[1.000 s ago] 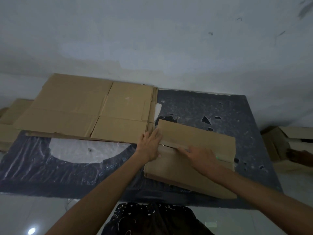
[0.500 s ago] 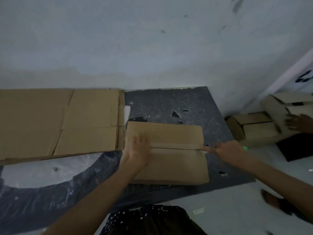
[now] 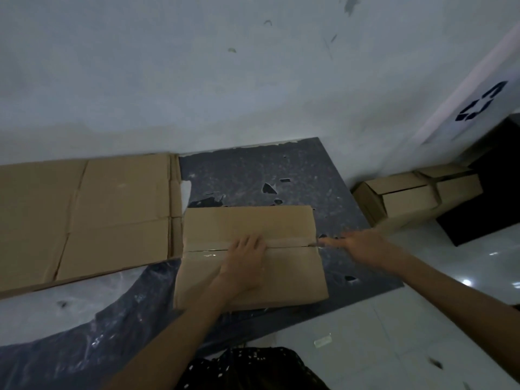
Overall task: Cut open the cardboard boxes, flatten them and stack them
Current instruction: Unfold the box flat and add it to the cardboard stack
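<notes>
a closed cardboard box [image 3: 250, 223] lies on a dark speckled mat [image 3: 281, 170] on the floor, seen from above. the left hand [image 3: 244, 260] rests flat on top of the box, fingers straight and slightly spread, palm down across the middle seam, holding nothing. clear tape [image 3: 205, 253] shines along the seam just left of this hand; right of the hand the seam looks like a dark, parted line.

the right hand [image 3: 363, 247] sits just off the box's right edge, level with the seam's end, one finger stretched toward it. the hand is blurred, so whether it grips a small tool cannot be told, nor how its other fingers are curled.

left of the left hand, touching the box's side, a large flattened sheet of cardboard [image 3: 84, 215] lies against the wall, cut off by the picture's left edge. beyond the right hand, well apart, more boxes [image 3: 408, 198] sit on pale floor tiles, partly hidden in shadow. above them a white panel [image 3: 484, 105] bears a dark recycling mark, only partly readable. dark dotted clothing [image 3: 247, 370] shows at the bottom edge.
</notes>
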`<act>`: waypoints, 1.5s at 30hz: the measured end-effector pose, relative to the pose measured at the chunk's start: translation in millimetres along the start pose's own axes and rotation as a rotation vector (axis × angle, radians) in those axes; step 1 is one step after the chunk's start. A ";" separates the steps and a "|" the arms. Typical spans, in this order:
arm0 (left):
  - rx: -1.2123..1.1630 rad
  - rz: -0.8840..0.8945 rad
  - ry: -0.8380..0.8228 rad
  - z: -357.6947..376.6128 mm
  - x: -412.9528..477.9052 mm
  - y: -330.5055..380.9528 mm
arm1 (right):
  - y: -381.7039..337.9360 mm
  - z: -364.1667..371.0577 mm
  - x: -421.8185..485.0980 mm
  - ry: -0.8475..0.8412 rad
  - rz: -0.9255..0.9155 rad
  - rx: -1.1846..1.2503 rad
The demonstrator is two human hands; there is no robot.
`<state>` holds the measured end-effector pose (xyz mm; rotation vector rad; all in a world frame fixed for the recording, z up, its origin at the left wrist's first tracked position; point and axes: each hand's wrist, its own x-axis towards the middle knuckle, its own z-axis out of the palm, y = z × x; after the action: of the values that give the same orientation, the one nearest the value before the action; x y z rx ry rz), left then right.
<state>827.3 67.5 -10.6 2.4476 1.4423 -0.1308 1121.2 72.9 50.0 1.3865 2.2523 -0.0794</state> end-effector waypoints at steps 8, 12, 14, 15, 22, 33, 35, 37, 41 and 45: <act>0.004 0.131 -0.012 -23.4 66.5 24.7 | -25.2 23.0 -17.6 -0.097 0.158 0.128; 0.141 0.230 -0.145 -30.0 100.4 52.4 | -27.4 33.9 -17.5 0.015 0.188 0.248; 0.183 0.188 -0.199 -24.6 110.4 58.3 | -31.5 44.2 -20.2 0.178 0.211 0.297; 0.198 0.173 -0.223 -22.6 113.0 59.5 | -35.9 47.0 -21.8 0.259 0.225 0.329; 0.227 0.145 -0.245 -21.8 118.1 55.4 | -55.9 66.2 -23.5 0.442 0.277 0.446; 0.172 0.127 -0.279 -24.5 121.9 51.1 | -54.8 71.8 -19.5 0.574 0.301 0.313; 0.172 0.121 -0.283 -27.5 118.9 53.2 | -50.6 71.2 -19.3 0.562 0.280 0.307; 0.170 0.117 -0.281 -28.1 117.8 53.4 | -49.3 73.7 -17.3 0.546 0.246 0.310; 0.142 0.129 -0.305 -28.3 115.0 51.5 | -39.6 81.6 -20.1 0.591 0.177 0.323; 0.141 0.128 -0.291 -25.5 115.2 52.9 | -49.6 82.8 -18.8 0.564 0.182 0.422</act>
<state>928.1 148.0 -1.5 2.4946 1.1841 -0.5529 1116.8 8.9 -24.5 2.0394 2.6470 -0.1196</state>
